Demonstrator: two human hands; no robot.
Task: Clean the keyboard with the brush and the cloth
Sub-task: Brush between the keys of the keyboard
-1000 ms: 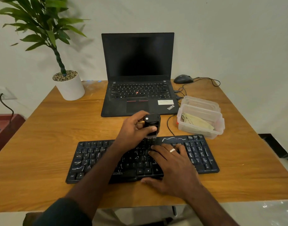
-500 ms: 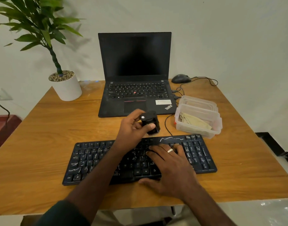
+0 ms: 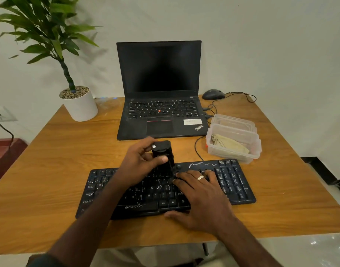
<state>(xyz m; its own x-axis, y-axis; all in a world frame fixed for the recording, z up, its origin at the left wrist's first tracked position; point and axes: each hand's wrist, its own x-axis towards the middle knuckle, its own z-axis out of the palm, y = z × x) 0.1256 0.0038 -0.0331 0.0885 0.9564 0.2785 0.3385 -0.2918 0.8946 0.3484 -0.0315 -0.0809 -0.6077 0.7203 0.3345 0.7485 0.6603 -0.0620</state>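
A black keyboard (image 3: pixel 234 182) with white smears on its keys lies across the near part of the wooden table. My left hand (image 3: pixel 140 166) grips a stubby black brush (image 3: pixel 163 155), held upright with its bristles down on the keyboard's upper middle rows. My right hand (image 3: pixel 201 197) lies flat on the keys to the right of the brush, fingers spread and a ring on one finger, thumb at the keyboard's front edge. A beige cloth (image 3: pixel 230 145) lies in a clear plastic box (image 3: pixel 255 151) behind the keyboard's right end.
An open black laptop (image 3: pixel 159 89) stands behind the keyboard. A white potted plant (image 3: pixel 80 106) is at the back left, a wired mouse (image 3: pixel 213 94) at the back right. Cables (image 3: pixel 198 149) run between the laptop and the box. The table's (image 3: pixel 49 170) front edge is close to me.
The brush in my left hand has shifted slightly over the upper key rows. My right hand stays pressed on the keyboard. The camera view has moved a little.
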